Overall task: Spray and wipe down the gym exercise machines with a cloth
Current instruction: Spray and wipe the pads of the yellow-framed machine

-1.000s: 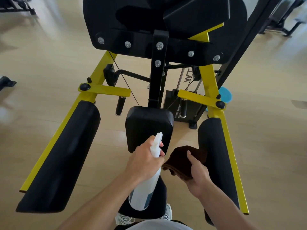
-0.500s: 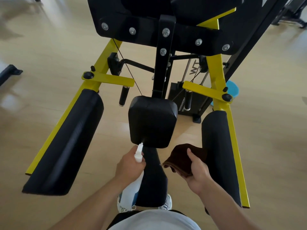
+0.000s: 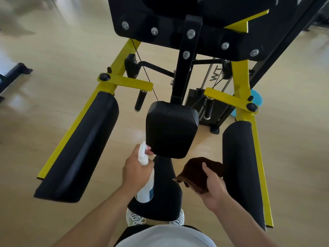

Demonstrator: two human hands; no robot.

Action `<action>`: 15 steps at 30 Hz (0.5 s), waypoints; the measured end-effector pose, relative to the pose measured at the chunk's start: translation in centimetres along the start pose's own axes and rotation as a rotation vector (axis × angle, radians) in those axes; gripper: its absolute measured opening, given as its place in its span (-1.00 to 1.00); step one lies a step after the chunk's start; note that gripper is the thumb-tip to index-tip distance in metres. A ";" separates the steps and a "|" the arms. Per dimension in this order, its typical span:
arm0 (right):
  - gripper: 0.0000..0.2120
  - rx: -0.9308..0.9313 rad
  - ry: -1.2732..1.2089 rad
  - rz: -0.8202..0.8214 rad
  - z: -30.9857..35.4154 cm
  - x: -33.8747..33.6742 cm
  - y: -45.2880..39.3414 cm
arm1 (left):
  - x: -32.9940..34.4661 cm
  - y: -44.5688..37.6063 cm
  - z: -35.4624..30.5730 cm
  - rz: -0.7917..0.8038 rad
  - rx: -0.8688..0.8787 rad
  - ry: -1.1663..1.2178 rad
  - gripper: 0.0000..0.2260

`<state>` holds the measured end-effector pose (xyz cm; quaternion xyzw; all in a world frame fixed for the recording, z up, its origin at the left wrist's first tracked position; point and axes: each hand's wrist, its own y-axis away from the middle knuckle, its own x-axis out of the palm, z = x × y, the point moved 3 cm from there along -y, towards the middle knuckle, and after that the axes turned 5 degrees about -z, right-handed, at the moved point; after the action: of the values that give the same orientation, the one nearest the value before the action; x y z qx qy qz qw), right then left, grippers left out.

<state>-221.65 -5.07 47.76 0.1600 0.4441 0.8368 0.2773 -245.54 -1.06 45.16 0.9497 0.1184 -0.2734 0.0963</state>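
Note:
A yellow and black exercise machine stands in front of me, with a black chest pad [image 3: 171, 129] in the middle, a seat pad [image 3: 162, 198] below it, and long black arm pads on the left [image 3: 80, 148] and right [image 3: 242, 173]. My left hand [image 3: 136, 169] grips a white spray bottle [image 3: 145, 186], its nozzle close to the chest pad's lower left corner. My right hand [image 3: 212, 186] holds a folded dark brown cloth [image 3: 196, 171] between the seat pad and the right arm pad.
The yellow frame [image 3: 124, 82] spreads out to both sides over a pale wooden floor [image 3: 53, 68]. A weight stack [image 3: 211, 104] sits behind the chest pad, with a blue round object [image 3: 256, 98] beside it. Another machine's black foot [image 3: 16, 70] lies at far left.
My left hand pulled the spray bottle down and left off the chest pad, then lifted it a little toward the pad's lower left corner. My right hand kept the cloth almost still.

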 end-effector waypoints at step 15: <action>-0.87 -0.070 0.056 -0.002 1.4 1.1 1.3 | 0.0 -1.1 -5.9 0.189 0.152 -0.080 -0.74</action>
<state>-222.19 -4.08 49.69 0.1266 0.4223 0.8557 0.2709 -242.93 1.44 49.94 0.9495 0.0031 -0.3091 0.0541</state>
